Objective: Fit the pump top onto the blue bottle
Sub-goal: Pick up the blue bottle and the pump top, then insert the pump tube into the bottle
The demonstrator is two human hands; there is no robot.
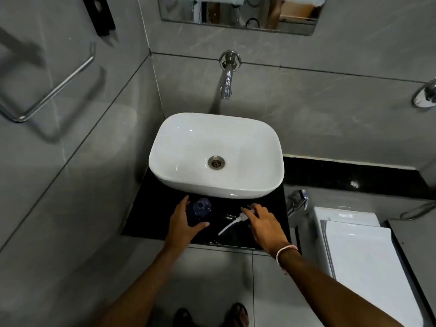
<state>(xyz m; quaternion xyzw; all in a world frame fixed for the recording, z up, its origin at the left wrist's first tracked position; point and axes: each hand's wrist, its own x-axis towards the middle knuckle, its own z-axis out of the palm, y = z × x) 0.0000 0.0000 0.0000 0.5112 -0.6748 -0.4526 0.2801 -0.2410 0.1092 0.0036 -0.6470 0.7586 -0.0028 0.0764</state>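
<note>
The blue bottle [200,210] stands upright on the black counter [151,208] in front of the basin, its neck uncovered. My left hand [184,223] curls around the bottle's left and near sides, thumb and fingers touching it. The white pump top [232,224] lies on its side to the right, its thin tube pointing toward me. My right hand [262,224] rests over the pump's head, fingertips touching it; the head is partly hidden under my fingers.
A white basin [215,154] sits on the counter just behind the bottle, under a chrome wall tap [227,76]. A white toilet cistern [354,244] stands at the right. A chrome towel bar [47,90] hangs on the left wall.
</note>
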